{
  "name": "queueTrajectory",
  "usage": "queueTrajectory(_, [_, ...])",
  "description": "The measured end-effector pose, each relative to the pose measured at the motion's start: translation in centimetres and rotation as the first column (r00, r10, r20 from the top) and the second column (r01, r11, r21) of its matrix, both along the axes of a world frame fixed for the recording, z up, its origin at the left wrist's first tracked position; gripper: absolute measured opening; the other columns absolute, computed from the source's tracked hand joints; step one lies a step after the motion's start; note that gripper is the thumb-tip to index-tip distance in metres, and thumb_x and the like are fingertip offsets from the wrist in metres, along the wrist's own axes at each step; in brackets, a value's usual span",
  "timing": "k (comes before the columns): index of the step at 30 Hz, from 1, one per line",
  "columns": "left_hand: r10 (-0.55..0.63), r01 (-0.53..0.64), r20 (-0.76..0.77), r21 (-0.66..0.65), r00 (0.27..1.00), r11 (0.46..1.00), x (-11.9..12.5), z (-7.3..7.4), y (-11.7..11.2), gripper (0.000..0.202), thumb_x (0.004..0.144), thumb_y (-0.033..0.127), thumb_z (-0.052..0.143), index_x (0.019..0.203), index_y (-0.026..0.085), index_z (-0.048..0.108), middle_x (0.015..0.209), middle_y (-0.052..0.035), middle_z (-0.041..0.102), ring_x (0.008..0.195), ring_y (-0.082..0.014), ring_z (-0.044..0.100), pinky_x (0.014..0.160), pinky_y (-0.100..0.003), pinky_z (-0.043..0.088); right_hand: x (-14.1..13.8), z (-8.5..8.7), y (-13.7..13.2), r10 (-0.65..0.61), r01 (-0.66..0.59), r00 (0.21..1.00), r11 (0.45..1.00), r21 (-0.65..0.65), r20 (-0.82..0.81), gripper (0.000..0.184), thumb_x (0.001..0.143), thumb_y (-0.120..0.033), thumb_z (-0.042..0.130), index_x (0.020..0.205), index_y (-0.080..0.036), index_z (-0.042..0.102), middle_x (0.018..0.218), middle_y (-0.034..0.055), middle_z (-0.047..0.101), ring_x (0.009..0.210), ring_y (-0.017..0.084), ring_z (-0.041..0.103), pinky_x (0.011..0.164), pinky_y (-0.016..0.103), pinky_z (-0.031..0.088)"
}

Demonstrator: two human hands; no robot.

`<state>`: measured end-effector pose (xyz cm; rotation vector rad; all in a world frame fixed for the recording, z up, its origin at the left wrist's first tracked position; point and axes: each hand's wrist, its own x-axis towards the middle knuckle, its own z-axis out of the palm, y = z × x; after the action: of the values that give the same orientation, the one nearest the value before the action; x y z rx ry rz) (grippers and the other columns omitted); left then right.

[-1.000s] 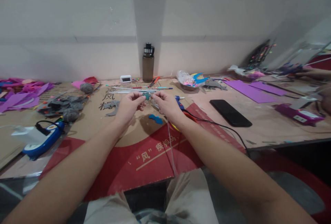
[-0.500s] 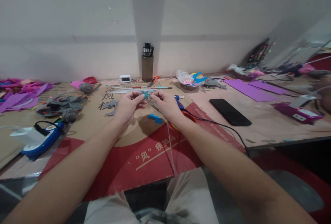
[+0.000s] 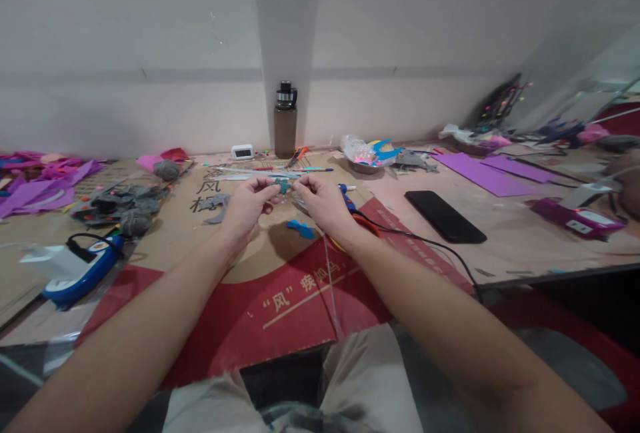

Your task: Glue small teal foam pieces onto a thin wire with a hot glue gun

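The left hand pinches a teal piece; what the right hand, just beside it, grips I can't tell.

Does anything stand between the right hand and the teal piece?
Nothing visible: the right hand is close beside the teal piece, which the left hand pinches; right-hand contact is unclear. The blue cutout lies apart, on cardboard.

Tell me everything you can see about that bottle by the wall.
The bottle stands untouched and upright at the back of the table, near the wall. Its tall, smooth brownish body looks translucent, perhaps plastic. Above are a silvery band and a black top with a loop at the right. The contents can't be made out.
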<state>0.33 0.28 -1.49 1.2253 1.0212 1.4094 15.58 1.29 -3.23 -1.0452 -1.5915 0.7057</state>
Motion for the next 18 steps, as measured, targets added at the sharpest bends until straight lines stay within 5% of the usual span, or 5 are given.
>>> queueTrajectory(18, [-0.059, 0.057, 0.054, 0.029, 0.997, 0.998, 0.08, 0.22, -0.3, 0.021, 0.064, 0.024, 0.076, 0.076, 0.015, 0.06, 0.061, 0.0033, 0.054, 0.05, -0.0059, 0.046, 0.046, -0.019, 0.035, 0.12, 0.43, -0.15, -0.024, 0.023, 0.995, 1.0, -0.004, -0.098, 0.015, 0.082, -0.03, 0.052, 0.074, -0.018, 0.054, 0.059, -0.0051, 0.047, 0.055, 0.009, 0.041, 0.058, 0.025, 0.034])
